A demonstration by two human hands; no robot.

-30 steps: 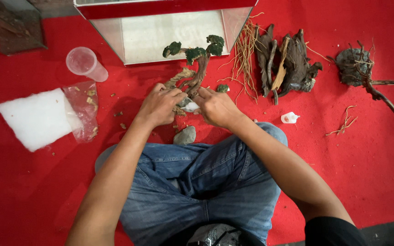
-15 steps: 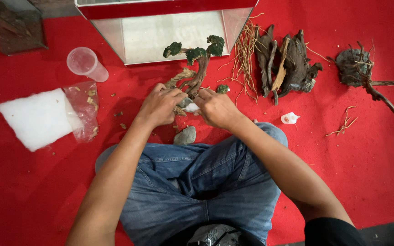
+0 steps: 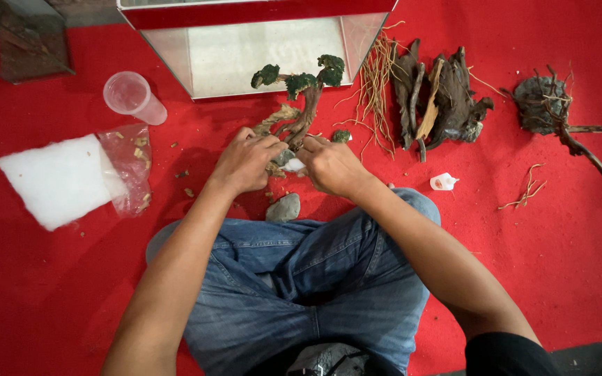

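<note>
A red cloth [image 3: 580, 264] covers the whole floor area in frame. A person in blue jeans [image 3: 301, 285] sits cross-legged at lower centre, both forearms extended toward the upper centre.

At top centre stands a glass tank [image 3: 266, 49] with a red rim; its base shows pale through the glass. A second glass box [image 3: 15, 38] sits at the upper left corner, partly cut off.

A white fibre pad [image 3: 57, 181] lies at left of centre, touching a clear plastic bag [image 3: 130, 167] that holds small brown chips. A clear plastic cup [image 3: 132, 96] lies on its side just above the bag.

A pile of dark driftwood [image 3: 440, 104] lies at upper right of centre, with a bundle of thin roots [image 3: 374, 83] along its left edge. A separate dark root clump [image 3: 548, 108] lies at far upper right.

The small tree model [image 3: 301, 104], a brown trunk with green moss tufts, stands upright just in front of the tank, directly above the hands.

The left hand [image 3: 245, 163] is closed around the base of the tree model, fingers curled on its roots. The right hand [image 3: 332, 167] presses against the same base from the right, fingers closed on it; the exact contact point is hidden.

A grey stone [image 3: 284, 207] lies just below the hands, against the jeans. A small white bottle [image 3: 444, 182] lies right of the right forearm.
</note>
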